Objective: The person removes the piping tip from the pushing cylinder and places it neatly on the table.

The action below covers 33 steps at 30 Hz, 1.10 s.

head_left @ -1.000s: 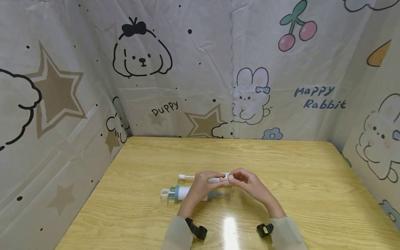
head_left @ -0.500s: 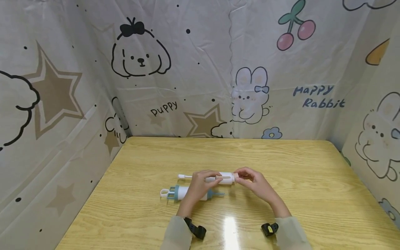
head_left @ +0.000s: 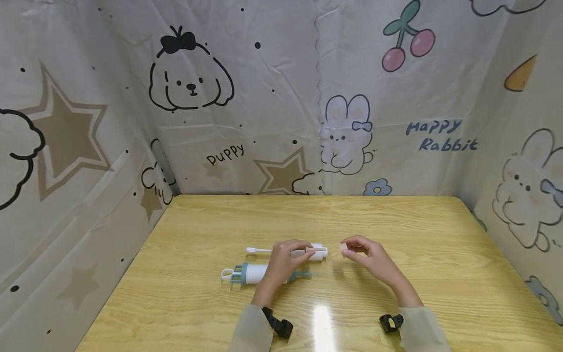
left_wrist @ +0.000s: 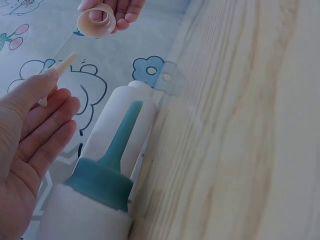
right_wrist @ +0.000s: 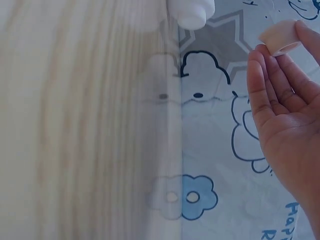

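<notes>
In the head view my left hand (head_left: 285, 261) is above the table and pinches a thin beige stick-like piece (left_wrist: 67, 62) between thumb and fingers. Its lower end is hidden in the hand. Well apart on the right, my right hand (head_left: 371, 259) grips a short, hollow beige ring-shaped cap (right_wrist: 281, 37) by its rim. The opening of the cap faces the left hand in the left wrist view. Beneath and beside the left hand lies a large white syringe (head_left: 256, 274) with teal ends; its teal nozzle (left_wrist: 122, 132) points right.
Behind the left hand lies a white bottle (head_left: 318, 252), partly covered by the fingers. A thin white rod (head_left: 259, 251) with a small block end sticks out left of that hand. The wooden table (head_left: 396, 220) meets a printed cloth (head_left: 272, 98) at the back and sides.
My right hand has drawn away to the right with the beige cap, widening the gap to the left hand. The stick-like piece in the left hand now shows uncovered.
</notes>
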Each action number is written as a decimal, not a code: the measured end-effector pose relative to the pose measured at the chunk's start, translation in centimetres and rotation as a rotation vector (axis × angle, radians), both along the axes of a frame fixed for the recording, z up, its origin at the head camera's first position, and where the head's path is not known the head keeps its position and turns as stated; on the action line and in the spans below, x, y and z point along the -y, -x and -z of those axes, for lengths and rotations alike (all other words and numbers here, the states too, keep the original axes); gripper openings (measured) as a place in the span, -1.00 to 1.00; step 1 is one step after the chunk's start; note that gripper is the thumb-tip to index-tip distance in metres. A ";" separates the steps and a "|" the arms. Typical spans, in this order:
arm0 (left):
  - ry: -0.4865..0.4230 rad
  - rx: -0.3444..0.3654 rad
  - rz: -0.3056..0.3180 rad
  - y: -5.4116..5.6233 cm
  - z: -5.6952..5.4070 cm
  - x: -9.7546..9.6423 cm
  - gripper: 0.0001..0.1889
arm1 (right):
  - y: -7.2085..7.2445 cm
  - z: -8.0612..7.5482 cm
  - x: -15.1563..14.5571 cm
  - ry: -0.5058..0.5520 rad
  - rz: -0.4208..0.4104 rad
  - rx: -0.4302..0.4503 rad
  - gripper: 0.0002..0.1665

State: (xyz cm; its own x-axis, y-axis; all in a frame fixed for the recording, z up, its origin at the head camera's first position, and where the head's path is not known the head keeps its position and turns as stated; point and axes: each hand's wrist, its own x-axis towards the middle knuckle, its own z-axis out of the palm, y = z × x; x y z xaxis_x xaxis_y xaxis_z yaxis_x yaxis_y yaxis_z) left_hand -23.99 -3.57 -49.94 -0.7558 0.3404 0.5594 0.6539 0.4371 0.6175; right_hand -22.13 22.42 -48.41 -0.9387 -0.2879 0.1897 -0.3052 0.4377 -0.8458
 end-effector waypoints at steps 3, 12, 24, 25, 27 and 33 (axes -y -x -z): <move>0.001 -0.005 -0.004 0.1 0.1 -0.5 -0.87 | -0.1 0.1 -0.8 -0.010 0.006 0.002 -0.59; -0.020 0.017 0.024 0.3 0.2 -2.3 -0.85 | -0.7 -0.1 -2.7 -0.042 0.049 -0.021 -0.60; -0.034 0.079 0.034 0.6 0.5 -4.9 -0.86 | -1.3 -0.1 -5.2 -0.082 0.103 -0.015 -0.62; -0.039 0.082 0.037 0.6 0.5 -5.1 -0.86 | -1.3 -0.1 -5.4 -0.080 0.107 -0.012 -0.62; -0.040 0.079 0.040 0.6 0.4 -5.5 -0.86 | -1.3 -0.1 -5.8 -0.085 0.111 -0.017 -0.62; -0.024 0.063 0.030 0.5 0.5 -6.7 -0.85 | -1.7 -0.3 -6.9 -0.110 0.140 -0.016 -0.61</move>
